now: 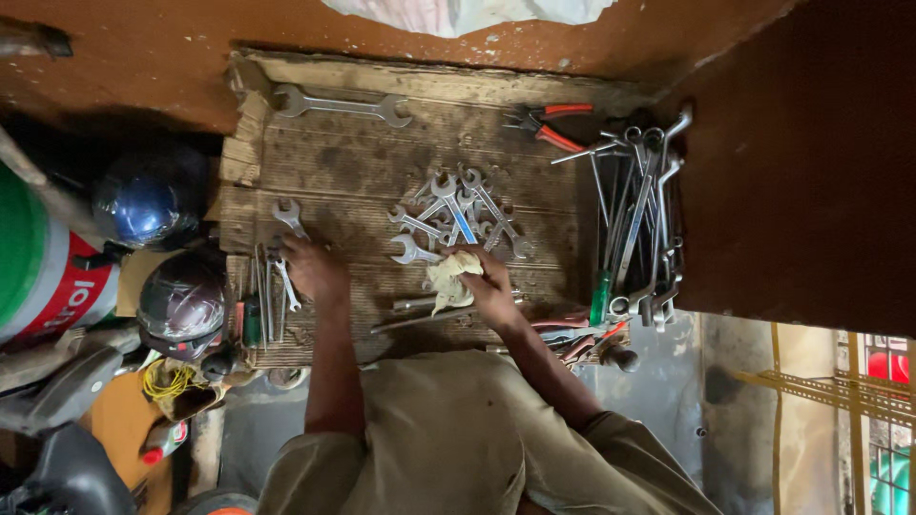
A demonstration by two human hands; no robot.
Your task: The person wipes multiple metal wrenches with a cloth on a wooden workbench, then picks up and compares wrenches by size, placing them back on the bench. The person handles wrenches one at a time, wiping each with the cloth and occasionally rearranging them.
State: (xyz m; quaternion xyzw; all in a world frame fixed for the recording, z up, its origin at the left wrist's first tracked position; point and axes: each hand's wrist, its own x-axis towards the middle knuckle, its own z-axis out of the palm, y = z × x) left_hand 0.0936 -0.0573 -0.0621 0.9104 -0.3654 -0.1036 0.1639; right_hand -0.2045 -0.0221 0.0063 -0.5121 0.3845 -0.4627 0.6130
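The person bends over a worn wooden board (343,172) covered with tools. The right hand (491,284) holds a pale crumpled rag (448,278); its fingers are closed around the cloth, which lies on the board just below a heap of spanners (458,215). The left hand (313,270) rests on the left part of the board, beside a small spanner (288,217) and a few thin tools (272,296). Its fingers are curled down, but I cannot tell if they pinch something.

My judgement is that the wiping and sorting is somewhere in the middle. The middle heap is loose and mixed, so it seems not yet handled. One big spanner (342,103) lies alone at the far edge, and a thick bundle of long spanners (641,219) is already gathered at the right side.

I count about eight spanners in the middle heap, though they overlap. The right bundle has more than ten pieces; an exact number is not possible. There is one pair of red-handled pliers (551,124) and two helmets (162,253) left of the board.
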